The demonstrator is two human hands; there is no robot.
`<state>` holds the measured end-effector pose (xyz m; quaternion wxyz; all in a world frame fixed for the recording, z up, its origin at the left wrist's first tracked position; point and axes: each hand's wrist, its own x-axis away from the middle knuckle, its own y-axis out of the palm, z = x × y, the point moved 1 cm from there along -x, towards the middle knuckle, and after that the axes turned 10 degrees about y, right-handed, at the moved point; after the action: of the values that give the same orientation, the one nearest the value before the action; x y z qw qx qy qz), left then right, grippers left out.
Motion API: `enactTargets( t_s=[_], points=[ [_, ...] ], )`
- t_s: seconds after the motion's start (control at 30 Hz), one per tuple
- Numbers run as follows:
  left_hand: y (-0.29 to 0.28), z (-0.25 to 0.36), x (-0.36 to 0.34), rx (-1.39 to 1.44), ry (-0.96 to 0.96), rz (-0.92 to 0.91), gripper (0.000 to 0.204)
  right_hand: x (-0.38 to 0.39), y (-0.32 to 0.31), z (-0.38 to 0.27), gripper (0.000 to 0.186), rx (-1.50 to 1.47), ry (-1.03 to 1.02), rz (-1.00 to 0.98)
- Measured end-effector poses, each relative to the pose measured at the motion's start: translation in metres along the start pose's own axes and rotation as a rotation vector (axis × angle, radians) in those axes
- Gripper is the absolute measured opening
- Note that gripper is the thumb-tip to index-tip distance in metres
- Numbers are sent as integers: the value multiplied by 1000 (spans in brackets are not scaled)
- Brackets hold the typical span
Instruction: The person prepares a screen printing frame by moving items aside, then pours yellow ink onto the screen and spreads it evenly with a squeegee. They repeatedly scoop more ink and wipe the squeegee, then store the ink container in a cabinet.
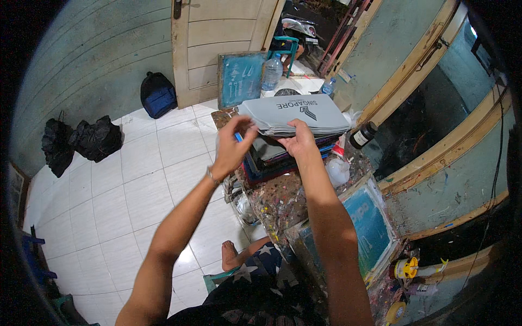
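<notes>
A stack of flat grey printed sheets point(283, 111), with dark lettering and an emblem on top, lies tilted over a pile of folded dark cloth-like pieces point(272, 155). My right hand point(300, 140) grips its near edge, thumb on the top face and fingers underneath. At the stack's left corner, my left hand point(236, 146) is curled, its thumb and fingertips closing on the edge; the exact contact is partly hidden. Beneath the pile is a paint-stained worktable point(277, 201).
Right of the stack stand a black jar point(363, 135) and a whitish plastic container point(337, 171). Blue screen-printing frames rest behind point(239, 81) and at the near right point(370, 228). A large water bottle point(272, 73) is at the back. Black bags point(98, 138) and a backpack point(158, 96) sit on the tiled floor.
</notes>
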<state>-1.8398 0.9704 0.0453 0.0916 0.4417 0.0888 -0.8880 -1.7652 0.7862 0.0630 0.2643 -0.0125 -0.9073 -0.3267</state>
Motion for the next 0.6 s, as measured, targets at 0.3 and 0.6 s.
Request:
enactTargets(
  t_s=[0.3,0.6],
  points=[
    [16,-6,7,989,-794,57,44,3,17,-49,35,-118,-28,-14],
    [46,-55,-14,1379,-1053,253,54,9,25,-122,30,-232,-80,-80]
  ],
)
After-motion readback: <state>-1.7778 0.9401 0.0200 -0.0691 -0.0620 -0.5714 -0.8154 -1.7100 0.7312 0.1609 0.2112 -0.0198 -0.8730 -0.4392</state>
